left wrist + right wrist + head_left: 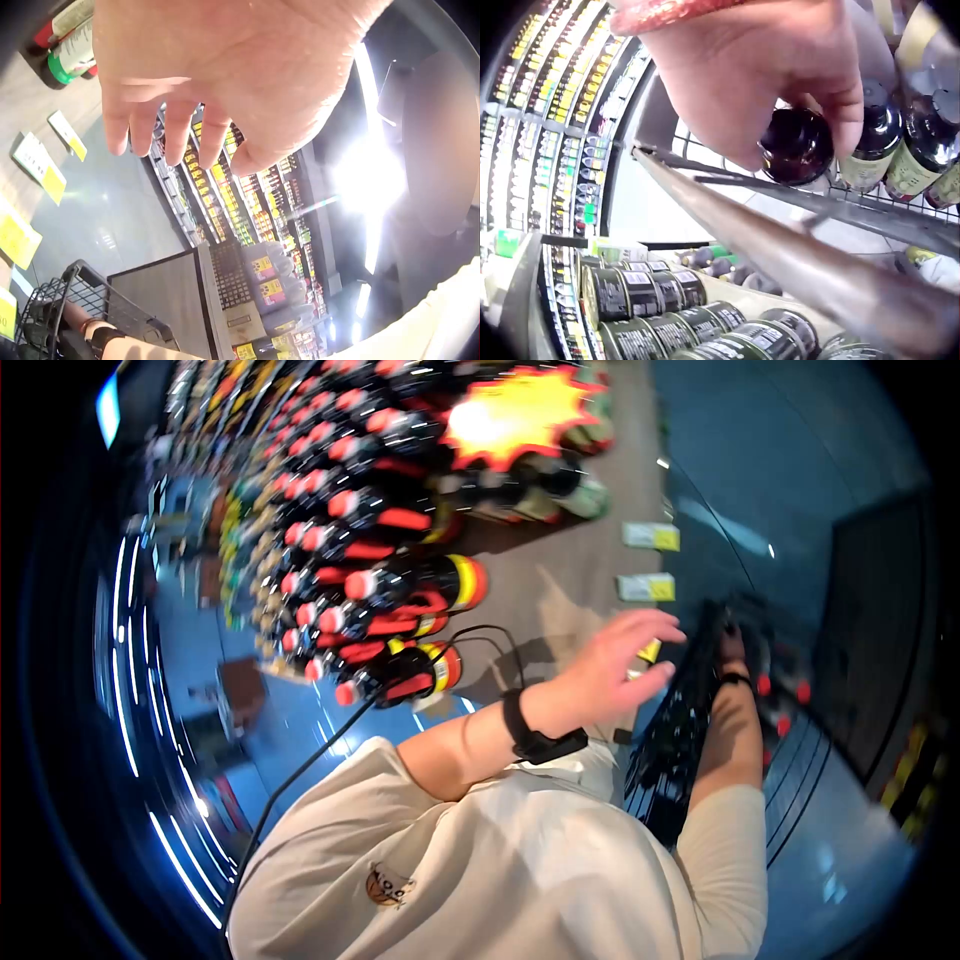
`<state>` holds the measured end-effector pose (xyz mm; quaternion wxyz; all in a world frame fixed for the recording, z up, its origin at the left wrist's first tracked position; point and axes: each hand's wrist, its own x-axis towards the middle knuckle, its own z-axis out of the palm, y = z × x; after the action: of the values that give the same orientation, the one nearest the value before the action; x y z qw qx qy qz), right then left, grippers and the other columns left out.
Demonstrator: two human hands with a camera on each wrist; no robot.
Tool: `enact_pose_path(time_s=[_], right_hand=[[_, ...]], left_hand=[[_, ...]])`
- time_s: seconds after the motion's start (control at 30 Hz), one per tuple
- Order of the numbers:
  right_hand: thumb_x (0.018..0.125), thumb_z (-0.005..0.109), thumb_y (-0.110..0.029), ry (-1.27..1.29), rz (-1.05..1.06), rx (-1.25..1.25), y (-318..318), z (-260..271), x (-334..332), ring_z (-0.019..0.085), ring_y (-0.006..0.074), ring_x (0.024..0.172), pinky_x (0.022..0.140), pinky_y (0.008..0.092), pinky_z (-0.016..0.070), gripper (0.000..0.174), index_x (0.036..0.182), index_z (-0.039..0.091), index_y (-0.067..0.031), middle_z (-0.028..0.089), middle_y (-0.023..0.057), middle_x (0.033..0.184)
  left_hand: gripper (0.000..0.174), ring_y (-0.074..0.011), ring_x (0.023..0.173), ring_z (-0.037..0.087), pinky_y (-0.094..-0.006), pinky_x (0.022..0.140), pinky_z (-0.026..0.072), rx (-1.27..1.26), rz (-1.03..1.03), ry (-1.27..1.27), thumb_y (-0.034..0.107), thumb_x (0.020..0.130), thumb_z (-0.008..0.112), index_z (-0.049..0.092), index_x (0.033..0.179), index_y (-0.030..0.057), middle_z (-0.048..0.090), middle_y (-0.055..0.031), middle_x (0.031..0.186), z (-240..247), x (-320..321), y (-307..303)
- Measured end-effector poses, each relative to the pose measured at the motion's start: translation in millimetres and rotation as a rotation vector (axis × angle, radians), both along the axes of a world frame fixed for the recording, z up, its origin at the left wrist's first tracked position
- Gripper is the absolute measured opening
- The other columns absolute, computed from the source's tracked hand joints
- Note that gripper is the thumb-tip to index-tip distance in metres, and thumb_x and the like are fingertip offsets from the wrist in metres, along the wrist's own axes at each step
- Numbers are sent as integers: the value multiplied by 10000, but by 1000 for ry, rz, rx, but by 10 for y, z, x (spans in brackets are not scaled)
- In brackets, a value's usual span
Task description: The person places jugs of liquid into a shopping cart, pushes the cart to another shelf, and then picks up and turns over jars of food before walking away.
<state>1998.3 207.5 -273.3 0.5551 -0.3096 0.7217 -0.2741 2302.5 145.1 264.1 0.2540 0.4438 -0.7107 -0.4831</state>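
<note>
My left hand (610,665) is held over the shelf edge in the head view, fingers loosely spread and nothing in them. The left wrist view shows this hand (232,75) large at the top, palm empty. Down in the shopping cart, my right hand (733,645) appears small and dark in the head view. In the right wrist view, the right hand (757,82) curls its fingers round a dark bottle (798,148). Beside that bottle, labelled dark bottles (874,139) stand against the wire side of the cart (840,210).
Rows of red-capped bottles (380,510) fill the wooden shelf (560,560), with price tags (648,587) along its edge. A black cable (290,780) crosses near the left arm. Striped dark cans (645,292) lie beyond the cart rail (780,247).
</note>
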Motion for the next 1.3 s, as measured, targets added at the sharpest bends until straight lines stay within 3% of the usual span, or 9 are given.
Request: enact_pose_path(time_s=[0.07,0.3,0.37,0.47,0.53,0.77,0.87,1.07,1.3], right_hand=[[944,623,-247,-409,-337,75,-85,771,228,599,275,1156,969,375,482,577,1455,437,-51,609,144,1312],[954,629,-254,-180,-301,-141,290,999,488,590,278,1149,967,373,481,567,1451,442,-57,594,136,1328],[982,578,-228,-218,-507,101,435,1339,696,597,262,1142,960,361,482,411,1346,555,-38,621,166,1271],[1008,513,-297,78,195,13,1009,250,88,626,329,1081,923,404,489,380,1227,650,-19,652,250,1194],[1011,497,-279,241,-19,27,1231,1265,788,620,349,1088,932,412,486,380,1217,644,4,650,256,1196],[994,469,-243,532,-84,26,2143,2574,1748,569,418,1182,1006,426,454,451,1269,557,104,612,291,1257],[888,583,-253,661,-105,-2,2558,2798,2130,541,419,1253,1053,422,437,636,1435,415,27,561,270,1362],[782,627,-213,778,-96,247,3199,3536,2646,516,425,1281,1085,453,418,727,1460,419,-50,560,280,1356],[755,666,-223,923,98,97,3910,3790,2945,477,452,1285,1099,474,401,720,1415,463,-17,517,294,1369]], left_hand=[[321,-342,1226,554,-413,1033,450,-40,61,13,110,863,658,623,1172,34,592,-164,1286,144,221,-1],[291,-337,1198,557,-415,1023,451,-165,170,45,148,884,644,622,1156,48,592,-148,1281,705,1003,143],[277,-333,1186,562,-420,1012,458,-199,149,93,136,881,652,623,1141,43,604,-149,1261,833,1193,246],[266,-333,1175,566,-425,994,468,-293,53,198,117,874,662,623,1125,36,620,-145,1225,1053,1486,391],[249,-332,1163,569,-421,975,478,-380,3,264,103,867,670,631,1103,35,628,-133,1179,1253,1724,490],[200,-322,1157,573,-420,972,482,-509,-83,413,85,862,663,644,1057,43,636,-115,1136,1686,2892,1023],[189,-311,1083,617,-399,910,518,-577,-89,401,26,835,670,657,1023,36,657,-105,1076,1665,3428,1245],[185,-289,970,666,-363,832,551,-579,-125,325,-25,808,680,679,986,23,687,-103,1016,1633,4257,1398],[175,-283,914,670,-359,787,548,-557,-170,436,10,825,672,682,996,48,692,-101,979,1518,4201,1333]])
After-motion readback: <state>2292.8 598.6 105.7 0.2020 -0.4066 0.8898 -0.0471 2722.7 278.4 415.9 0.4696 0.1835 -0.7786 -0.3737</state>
